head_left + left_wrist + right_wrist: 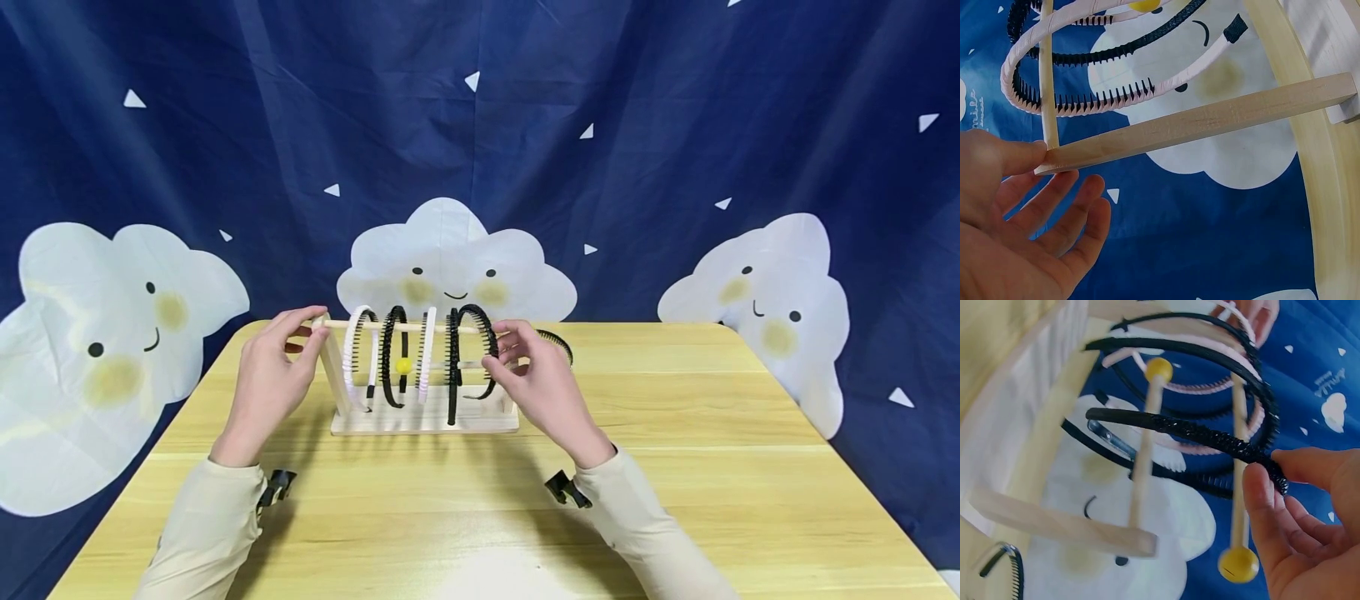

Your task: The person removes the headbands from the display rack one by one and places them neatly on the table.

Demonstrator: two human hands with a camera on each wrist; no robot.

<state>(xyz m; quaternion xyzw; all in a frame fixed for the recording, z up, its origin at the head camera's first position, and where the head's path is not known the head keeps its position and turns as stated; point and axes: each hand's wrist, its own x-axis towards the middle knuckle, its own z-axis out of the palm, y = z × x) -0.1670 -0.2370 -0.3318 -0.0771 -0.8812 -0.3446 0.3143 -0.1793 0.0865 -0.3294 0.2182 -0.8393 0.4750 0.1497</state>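
A wooden headband rack stands on the table, with black and pale pink headbands looped over its upper rod. My left hand pinches the top of the rack's left post between thumb and fingers. At the rack's right end, my right hand holds a shiny black headband between thumb and forefinger; it hangs around the upper rod. A pale pink headband hangs nearest the left post. Farther along come a black headband and another pale pink one.
Behind my right hand, a black toothed headband lies on the table. Yellow balls cap the upper rod and the lower rod. A blue curtain with printed clouds hangs just beyond the table's far edge.
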